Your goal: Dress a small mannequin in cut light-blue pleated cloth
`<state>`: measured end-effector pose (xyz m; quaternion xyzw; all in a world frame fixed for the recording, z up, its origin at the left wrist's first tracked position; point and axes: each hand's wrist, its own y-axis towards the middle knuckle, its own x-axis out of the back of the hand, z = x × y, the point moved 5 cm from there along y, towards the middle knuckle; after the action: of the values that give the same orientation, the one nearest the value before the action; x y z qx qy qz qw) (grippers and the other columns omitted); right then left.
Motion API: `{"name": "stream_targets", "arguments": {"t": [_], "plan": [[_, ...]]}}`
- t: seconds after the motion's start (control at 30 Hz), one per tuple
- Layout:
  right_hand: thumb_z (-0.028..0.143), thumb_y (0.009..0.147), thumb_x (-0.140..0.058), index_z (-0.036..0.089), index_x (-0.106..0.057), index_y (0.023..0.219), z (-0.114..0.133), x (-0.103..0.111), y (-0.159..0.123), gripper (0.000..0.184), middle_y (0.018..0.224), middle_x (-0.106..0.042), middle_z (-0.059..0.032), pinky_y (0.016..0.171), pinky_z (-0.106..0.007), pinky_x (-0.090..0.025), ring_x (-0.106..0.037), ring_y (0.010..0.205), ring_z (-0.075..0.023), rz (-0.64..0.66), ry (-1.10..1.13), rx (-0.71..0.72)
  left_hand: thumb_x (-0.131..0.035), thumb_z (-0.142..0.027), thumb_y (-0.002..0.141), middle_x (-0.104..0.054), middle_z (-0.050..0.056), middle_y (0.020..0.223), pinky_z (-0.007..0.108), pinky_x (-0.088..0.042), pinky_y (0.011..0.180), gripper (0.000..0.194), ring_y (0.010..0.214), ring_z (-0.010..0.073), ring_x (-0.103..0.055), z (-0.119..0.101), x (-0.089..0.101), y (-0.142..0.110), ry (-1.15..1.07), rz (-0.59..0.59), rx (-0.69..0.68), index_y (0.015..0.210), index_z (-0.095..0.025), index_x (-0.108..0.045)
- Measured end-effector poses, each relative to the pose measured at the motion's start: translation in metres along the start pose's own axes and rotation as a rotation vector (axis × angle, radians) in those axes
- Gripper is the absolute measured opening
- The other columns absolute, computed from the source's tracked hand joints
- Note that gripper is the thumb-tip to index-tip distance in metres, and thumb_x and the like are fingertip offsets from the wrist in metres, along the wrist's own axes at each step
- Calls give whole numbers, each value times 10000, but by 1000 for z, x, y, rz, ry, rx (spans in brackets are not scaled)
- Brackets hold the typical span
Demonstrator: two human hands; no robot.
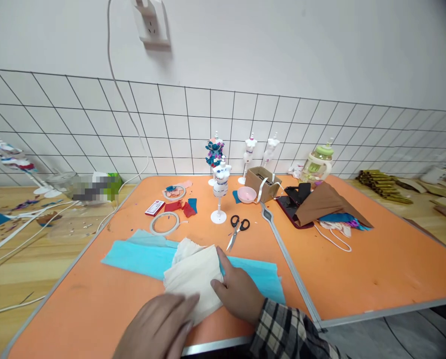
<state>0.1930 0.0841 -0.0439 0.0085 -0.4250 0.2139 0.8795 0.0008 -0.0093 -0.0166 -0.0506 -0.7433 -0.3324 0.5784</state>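
Note:
A folded piece of off-white crepe paper (pixel 195 276) lies near the front of the orange table, on top of a strip of bright blue crepe paper (pixel 140 258). My right hand (pixel 241 293) rests at the white paper's right edge, index finger stretched along it and thumb apart, touching its surface. Over the paper's lower left corner is my left hand (pixel 155 326), slightly blurred, with fingers extended. Black-handled scissors (pixel 237 232) lie just beyond the papers. Behind them stands a small white dress form (pixel 220 187) wrapped in patterned bands.
Tape rolls (pixel 165 223), red scraps (pixel 173 205) and a small box (pixel 154 208) lie at left. A pink bowl (pixel 246 194), cardboard box (pixel 262 183), bottle (pixel 317 163) and brown paper (pixel 325 205) sit at right. A grey-edged seam (pixel 286 254) crosses the table.

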Motion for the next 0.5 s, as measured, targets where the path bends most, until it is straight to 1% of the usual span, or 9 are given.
{"name": "stream_targets", "arguments": {"t": [0.07,0.17,0.2,0.27,0.3,0.33,0.4,0.43,0.5], "plan": [[319,905,-488,96,-167,1603,3,1,-3,800,818,-748,-78,645,-323,-420,-701,804,-282,11,-31,6,-552,-379,967,-705,95,1300,391,-468,1059,523,1172,266,-660,1,-17,20,99,27,53,1461,-220,-493],[300,913,-514,158,-254,1593,11,9,-12,742,893,-754,-102,692,-356,-472,-701,844,-298,-20,-165,11,-526,-409,978,-648,88,1409,502,-297,1171,480,1292,291,-583,4,-43,35,213,42,-6,1425,-238,-543],[289,921,-513,198,-333,1567,15,15,-15,677,976,-751,-116,738,-383,-490,-693,911,-309,-80,-227,19,-523,-418,977,-608,86,1457,526,-245,1185,476,1322,299,-555,6,-49,35,237,49,-7,1425,-258,-547],[273,948,-492,244,-471,1486,25,28,-20,539,1254,-681,-137,898,-454,-489,-617,1153,-334,-244,-321,97,-524,-433,973,-520,85,1539,560,-191,1186,483,1371,316,-504,11,-56,31,266,65,10,1436,-296,-538],[270,961,-481,249,-498,1463,31,31,-21,503,1403,-595,-129,1002,-484,-449,-531,1287,-335,-304,-342,182,-527,-437,969,-482,88,1566,580,-191,1175,488,1392,331,-478,12,-58,29,273,76,24,1440,-313,-534],[275,971,-475,250,-491,1465,37,30,-20,495,1518,-494,-109,1097,-502,-382,-432,1393,-324,-317,-347,291,-527,-432,966,-456,94,1582,600,-206,1159,497,1409,345,-455,13,-58,26,276,94,37,1451,-323,-522],[311,993,-461,255,-411,1519,43,18,-16,531,1627,-342,-67,1214,-530,-221,-280,1499,-283,-216,-326,496,-514,-418,968,-442,117,1586,634,-257,1120,531,1429,362,-430,13,-60,24,261,154,52,1489,-323,-474],[336,1004,-448,253,-359,1547,42,10,-13,557,1640,-315,-60,1234,-553,-157,-252,1515,-269,-137,-305,546,-501,-415,974,-441,128,1584,647,-282,1102,546,1430,363,-431,13,-61,23,247,187,62,1509,-324,-445],[394,1023,-408,218,-279,1581,32,-4,-5,600,1637,-312,-75,1236,-606,-85,-250,1520,-263,-28,-245,498,-467,-444,992,-422,140,1590,669,-317,1076,560,1420,356,-451,15,-63,23,215,248,87,1537,-339,-394]]}}
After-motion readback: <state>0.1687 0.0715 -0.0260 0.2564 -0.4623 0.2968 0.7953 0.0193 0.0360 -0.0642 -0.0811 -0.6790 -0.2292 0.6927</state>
